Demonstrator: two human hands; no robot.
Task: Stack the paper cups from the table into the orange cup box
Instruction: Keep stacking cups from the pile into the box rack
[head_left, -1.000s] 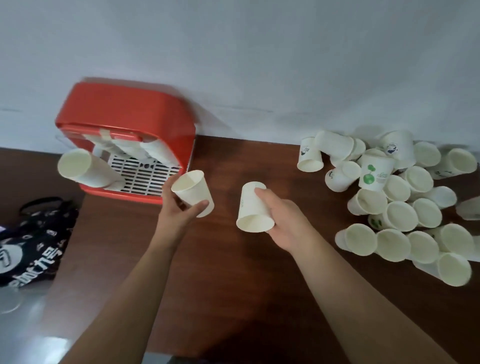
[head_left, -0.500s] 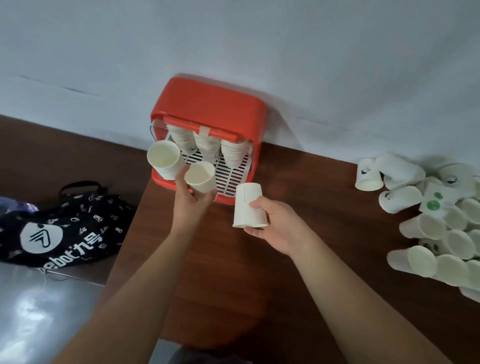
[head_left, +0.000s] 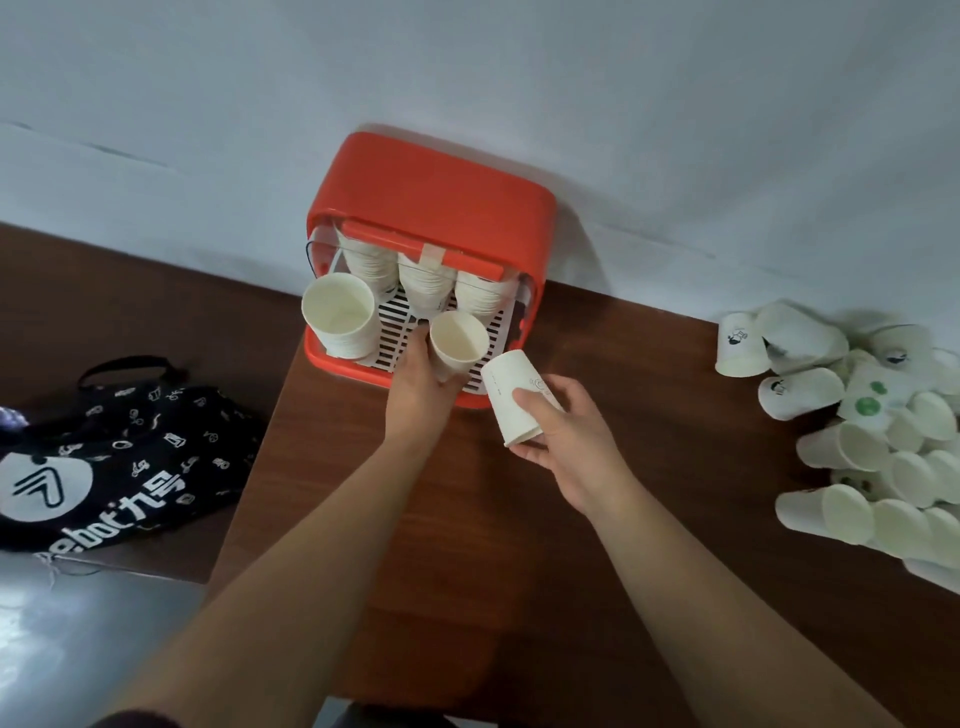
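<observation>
The orange cup box (head_left: 436, 192) stands against the wall with its front open. Several stacks of white paper cups fill it, and one stack (head_left: 340, 317) leans out at the front left with its mouth towards me. My left hand (head_left: 418, 387) grips a single paper cup (head_left: 458, 343) mouth up, right over the box's slotted tray. My right hand (head_left: 558, 436) holds another paper cup (head_left: 511, 395) upside down, just right of the box's front edge.
A heap of loose white paper cups (head_left: 878, 441) lies on the brown table (head_left: 519, 571) at the right. A black printed bag (head_left: 104, 452) lies off the table's left edge. The white wall (head_left: 467, 62) is right behind the box.
Both hands have moved with their cups towards the box. The left cup now sits over the tray; the right cup has tilted, bottom towards the box. My view has swung left.
</observation>
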